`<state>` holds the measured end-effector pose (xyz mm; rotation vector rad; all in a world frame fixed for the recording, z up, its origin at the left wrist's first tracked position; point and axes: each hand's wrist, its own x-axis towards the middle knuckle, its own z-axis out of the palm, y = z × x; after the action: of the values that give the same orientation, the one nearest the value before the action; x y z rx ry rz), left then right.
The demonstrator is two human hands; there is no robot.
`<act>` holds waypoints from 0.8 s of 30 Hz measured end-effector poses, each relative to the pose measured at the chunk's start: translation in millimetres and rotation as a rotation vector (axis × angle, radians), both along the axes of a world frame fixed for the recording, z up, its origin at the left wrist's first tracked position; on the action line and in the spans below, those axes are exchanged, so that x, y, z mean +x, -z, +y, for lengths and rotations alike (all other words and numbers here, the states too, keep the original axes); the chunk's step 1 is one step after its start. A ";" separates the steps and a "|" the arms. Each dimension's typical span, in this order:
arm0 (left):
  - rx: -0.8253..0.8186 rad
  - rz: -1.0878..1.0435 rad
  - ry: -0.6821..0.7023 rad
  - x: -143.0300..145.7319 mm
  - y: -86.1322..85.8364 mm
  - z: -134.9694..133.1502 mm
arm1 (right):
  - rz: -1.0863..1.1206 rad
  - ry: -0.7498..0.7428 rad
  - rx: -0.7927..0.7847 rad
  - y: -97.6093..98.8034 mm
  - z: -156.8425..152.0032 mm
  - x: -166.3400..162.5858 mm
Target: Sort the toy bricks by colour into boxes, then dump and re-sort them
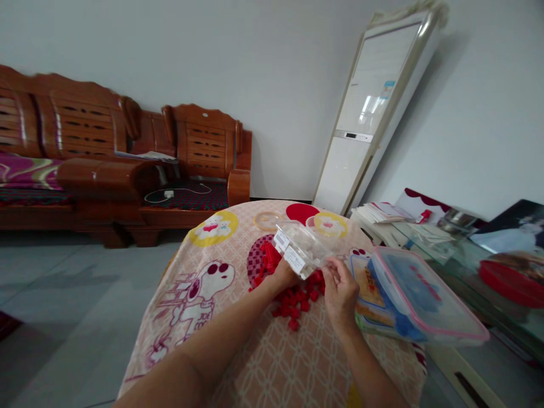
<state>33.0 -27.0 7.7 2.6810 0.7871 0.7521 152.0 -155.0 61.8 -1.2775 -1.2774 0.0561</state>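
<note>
I see the left hand (284, 276) clasped under the clear box (304, 249), holding it tilted above the red pieces (297, 304) on the patterned tablecloth (212, 294); the right hand (340, 290) curls its fingers at the box's near edge, pinching or merely touching I cannot tell; both forearms reach in from below; the box's contents are blurred.

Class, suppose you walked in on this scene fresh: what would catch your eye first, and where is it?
The heap of small red pieces at the middle of the cartoon-dog tablecloth stands out first, with the left hand and right hand at a clear labelled packet just above it. A tall white air conditioner stands against the far wall, right.
</note>
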 end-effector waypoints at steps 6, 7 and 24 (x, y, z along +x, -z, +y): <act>0.039 -0.016 0.125 -16.6 -6.7 -37.2 | -0.021 -0.004 -0.008 4.3 -2.7 -0.5; 0.024 0.003 0.145 -24.5 -8.5 -47.1 | -0.028 -0.008 -0.012 5.9 -2.8 -0.6; -0.155 -0.416 -0.230 -92.6 -52.1 -76.9 | -0.485 0.083 -0.006 30.8 -20.6 2.0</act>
<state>-59.6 -103.9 59.8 2.2104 0.9986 1.1984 153.9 -175.6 30.9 -1.3964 -1.6305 -0.3277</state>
